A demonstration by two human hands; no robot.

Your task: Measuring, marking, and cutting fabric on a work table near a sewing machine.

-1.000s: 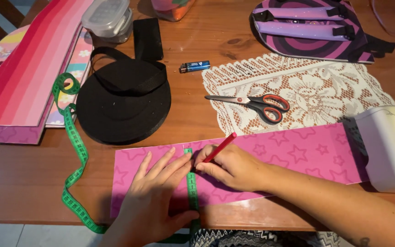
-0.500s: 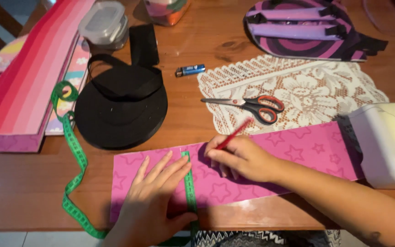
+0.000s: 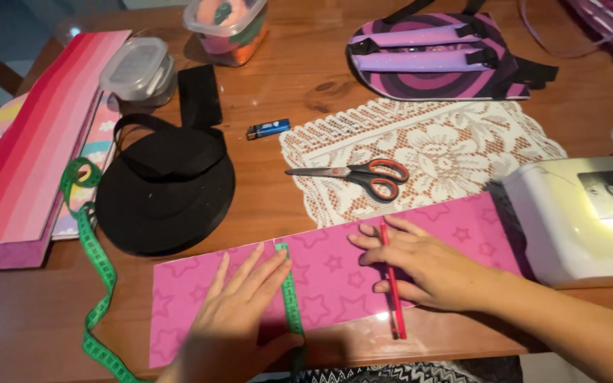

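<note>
A pink star-patterned sheet (image 3: 335, 273) lies along the table's near edge. My left hand (image 3: 243, 319) rests flat on it with fingers spread. It pins a green tape measure (image 3: 291, 298) that runs across the sheet beside my index finger. My right hand (image 3: 427, 269) lies on the sheet further right with its fingers stretched out. A red pencil (image 3: 394, 298) is tucked between them and points away from me.
Red-handled scissors (image 3: 363, 174) lie on a white lace cloth (image 3: 448, 142). A black visor (image 3: 164, 188), a blue lighter (image 3: 267, 128), two plastic tubs (image 3: 140, 67), striped pink card (image 3: 26, 156) and a purple visor (image 3: 434, 53) sit further back. A white sewing machine (image 3: 576, 220) stands at right.
My right hand has slid right along the pink sheet and flattened, with the pencil now lying lengthwise through the fingers. The left hand stays on the tape measure.
</note>
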